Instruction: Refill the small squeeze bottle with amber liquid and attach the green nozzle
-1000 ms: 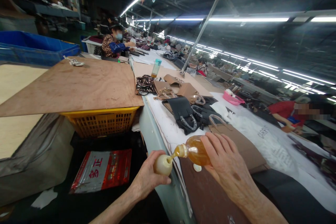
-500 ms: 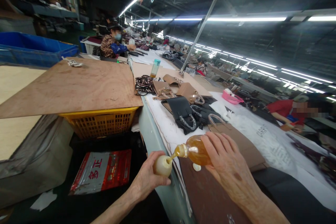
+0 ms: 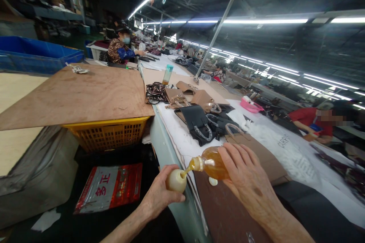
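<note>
I'm mid-pour, as I judge it: my right hand wraps the clear, glossy bottle, tilted so amber liquid appears to run into the open mouth of the milky, rounded jar my left hand grips by the table's edge. That calls for a steady tilt. A white disc lies on smooth brown sheet, near the bottle.

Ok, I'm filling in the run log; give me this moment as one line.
left hand: holds pale bottle; right hand: holds amber bottle, tilted; yellow stream: reaches pale bottle's opening; white disc: on brown sheet
</note>
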A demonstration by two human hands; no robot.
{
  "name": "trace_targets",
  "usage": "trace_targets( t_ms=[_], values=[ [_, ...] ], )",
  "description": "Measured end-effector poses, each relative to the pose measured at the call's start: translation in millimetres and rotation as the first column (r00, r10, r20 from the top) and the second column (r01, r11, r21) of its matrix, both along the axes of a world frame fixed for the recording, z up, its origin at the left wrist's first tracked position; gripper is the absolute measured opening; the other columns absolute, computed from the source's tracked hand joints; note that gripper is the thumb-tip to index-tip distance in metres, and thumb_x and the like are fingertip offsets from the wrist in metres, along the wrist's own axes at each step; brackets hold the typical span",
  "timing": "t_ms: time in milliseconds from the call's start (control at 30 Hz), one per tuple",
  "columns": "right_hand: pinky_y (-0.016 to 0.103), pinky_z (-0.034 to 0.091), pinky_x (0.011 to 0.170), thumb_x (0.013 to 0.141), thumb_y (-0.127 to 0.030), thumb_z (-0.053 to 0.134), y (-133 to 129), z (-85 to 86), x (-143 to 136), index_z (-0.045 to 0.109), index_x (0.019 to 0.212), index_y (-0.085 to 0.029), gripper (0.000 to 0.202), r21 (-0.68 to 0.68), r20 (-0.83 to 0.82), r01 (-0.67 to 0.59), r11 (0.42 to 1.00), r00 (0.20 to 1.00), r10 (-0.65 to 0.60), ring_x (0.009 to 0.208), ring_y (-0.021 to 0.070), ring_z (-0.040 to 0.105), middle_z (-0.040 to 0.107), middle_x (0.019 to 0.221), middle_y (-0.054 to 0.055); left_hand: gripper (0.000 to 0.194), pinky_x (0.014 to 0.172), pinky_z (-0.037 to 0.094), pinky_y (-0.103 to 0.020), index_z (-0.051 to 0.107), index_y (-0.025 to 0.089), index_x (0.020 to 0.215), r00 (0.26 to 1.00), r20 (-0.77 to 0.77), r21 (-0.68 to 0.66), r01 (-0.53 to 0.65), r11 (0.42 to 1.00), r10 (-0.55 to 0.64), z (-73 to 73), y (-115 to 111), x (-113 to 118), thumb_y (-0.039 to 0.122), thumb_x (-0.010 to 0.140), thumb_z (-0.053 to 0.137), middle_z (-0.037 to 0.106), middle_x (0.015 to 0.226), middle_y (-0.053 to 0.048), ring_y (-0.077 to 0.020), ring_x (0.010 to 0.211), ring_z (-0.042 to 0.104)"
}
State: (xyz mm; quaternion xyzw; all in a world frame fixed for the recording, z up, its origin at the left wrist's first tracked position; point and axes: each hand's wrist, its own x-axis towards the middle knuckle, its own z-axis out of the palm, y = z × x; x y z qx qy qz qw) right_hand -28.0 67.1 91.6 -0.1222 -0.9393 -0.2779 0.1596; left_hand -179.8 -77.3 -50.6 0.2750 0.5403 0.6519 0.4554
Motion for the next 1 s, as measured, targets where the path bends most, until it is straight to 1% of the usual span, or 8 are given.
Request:
trace_targets(
  t_ms=[467, 633, 867, 1000],
  values=[
    [0.046, 0.037, 0.092, 0.064, -0.009, 0.06, -4.0, 4.8, -1.2, 0.048, 0.112, -0.014, 0.05, 0.017, 0.006, 0.007, 1.0, 1.0, -0.007, 0.102, 0.0278, 0.048, 0.055, 0.112, 0.011, 0.064, 0.076, 0.037, -0.025, 0.052, 0.021, 0.104, 1.0, -0.012, 0.003, 0.011, 1.0, -0.011, -2.9, 0.0, -0.2, 0.005, 0.046, 0.073, 0.052, 0.091, 0.001, -0.0175, 0.088, 0.048],
    [0.046, 0.037, 0.091, 0.066, -0.011, 0.061, -4.4, 6.1, -0.7, 0.048, 0.113, -0.013, 0.048, 0.029, 0.018, 0.009, 1.0, 1.0, -0.009, 0.102, 0.0282, 0.048, 0.055, 0.112, 0.012, 0.063, 0.076, 0.037, -0.025, 0.053, 0.021, 0.104, 1.0, -0.011, -0.002, 0.006, 1.0, -0.006, -1.6, -0.1, 0.6, 0.004, 0.047, 0.072, 0.052, 0.091, 0.001, -0.0174, 0.088, 0.048],
    [0.046, 0.039, 0.089, 0.067, -0.012, 0.061, -4.1, 7.9, -2.0, 0.05, 0.111, -0.013, 0.045, 0.064, 0.011, -0.012, 0.998, 1.0, 0.011, 0.1, 0.0281, 0.049, 0.056, 0.109, 0.012, 0.063, 0.075, 0.037, -0.023, 0.052, 0.022, 0.104, 1.0, -0.011, 0.016, 0.013, 1.0, -0.013, -5.7, 0.8, 0.5, 0.005, 0.047, 0.073, 0.051, 0.094, 0.002, -0.0158, 0.087, 0.047],
    [0.046, 0.039, 0.089, 0.069, -0.013, 0.059, -3.9, 7.8, -2.0, 0.05, 0.111, -0.013, 0.043, 0.071, 0.021, -0.006, 0.997, 1.0, 0.004, 0.1, 0.0277, 0.049, 0.056, 0.11, 0.013, 0.063, 0.073, 0.037, -0.023, 0.052, 0.021, 0.104, 1.0, 0.001, 0.011, 0.023, 1.0, -0.023, -2.7, 1.6, -0.4, 0.005, 0.047, 0.072, 0.051, 0.093, 0.001, -0.0159, 0.087, 0.047]
  ],
)
